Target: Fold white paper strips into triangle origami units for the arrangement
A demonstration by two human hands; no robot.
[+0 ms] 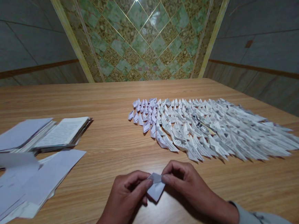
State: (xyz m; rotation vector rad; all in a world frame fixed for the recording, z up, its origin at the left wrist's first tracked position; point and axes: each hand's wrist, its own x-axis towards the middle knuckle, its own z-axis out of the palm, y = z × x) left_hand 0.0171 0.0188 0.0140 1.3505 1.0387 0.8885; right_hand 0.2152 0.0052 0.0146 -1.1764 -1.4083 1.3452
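Left hand and right hand pinch a small folded paper

The folded paper is pale, pointed at its lower end, and held over the near middle of a wood-grain table; whether its tip touches the tabletop cannot be told. The left hand is nearly closed on the paper's left side: thumb laid on the facing surface, index finger along the upper edge, other fingers curled, one fingertip showing below. The right hand pinches the upper right corner between thumb and index finger, its remaining fingers bent and partly hidden. Both wrists come out of grey-green sleeves.

Beyond the hands and to the right, many folded paper shapes stand in close rows, plain lilac ones at the left end, printed ones elsewhere. On the left lie loose sheets and, behind them, a stack of lined pages.
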